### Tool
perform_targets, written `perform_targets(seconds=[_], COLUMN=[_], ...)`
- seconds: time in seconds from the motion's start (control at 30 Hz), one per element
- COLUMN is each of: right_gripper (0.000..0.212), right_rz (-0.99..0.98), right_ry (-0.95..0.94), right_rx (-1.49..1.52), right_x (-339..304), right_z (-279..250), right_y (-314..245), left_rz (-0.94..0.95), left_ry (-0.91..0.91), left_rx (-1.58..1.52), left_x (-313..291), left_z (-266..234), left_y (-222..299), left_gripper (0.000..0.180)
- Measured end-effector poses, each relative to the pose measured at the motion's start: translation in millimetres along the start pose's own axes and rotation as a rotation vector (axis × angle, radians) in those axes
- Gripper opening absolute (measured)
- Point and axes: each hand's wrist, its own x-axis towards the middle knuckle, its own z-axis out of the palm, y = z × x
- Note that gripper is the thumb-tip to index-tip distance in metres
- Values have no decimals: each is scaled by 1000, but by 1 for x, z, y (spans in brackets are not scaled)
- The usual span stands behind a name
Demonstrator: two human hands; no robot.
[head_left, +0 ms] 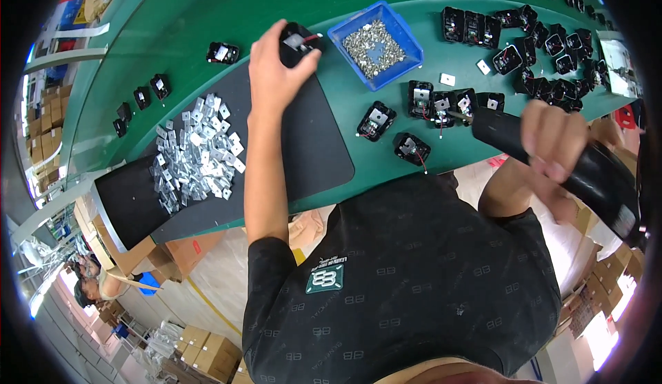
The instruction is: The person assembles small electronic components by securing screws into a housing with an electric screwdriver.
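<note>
My left hand [274,81] reaches to the far edge of the black mat [314,139]. Its thumb and fingers grip a black plastic housing [291,46] with a red wire. A black power screwdriver [507,130] is wrapped in my right hand [555,139], held level, with its bit pointing left. The bit ends over a cluster of black housings, among them one with a metal plate inside [420,98]; whether it touches any, I cannot tell. Two more housings, one [376,120] and another [412,148], lie nearer me with small wires sticking out.
A blue bin [407,34] of small screws stands beyond the housings. Many flat metal plates [196,153] are heaped on the mat's left side, beside a black chute [127,198]. More housings [476,28] crowd the right. Others [223,53] rest on the green belt [179,22].
</note>
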Motion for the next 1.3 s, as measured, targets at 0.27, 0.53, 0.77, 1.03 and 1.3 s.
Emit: perform_targets(seconds=[0.27,0.53,0.77,1.03,1.3], right_gripper=[91,91,93,54,47], right_rz=[542,193,319,446,422], right_ry=[405,325,347,347,362], right_rx=[-315,-79,331,173,167], right_x=[-57,-83,-70,-61,-58], right_z=[28,14,30,32,33], right_y=[28,45,57,48,46], left_rz=[81,-68,486,364,367], left_ry=[42,-74,-258,-657,-765], left_rx=[52,221,16,530,488], left_x=[36,15,-2,15,17], left_z=[10,-4,17,49,65], left_y=[-64,-48,45,70,56], left_gripper=[69,92,20,26,9])
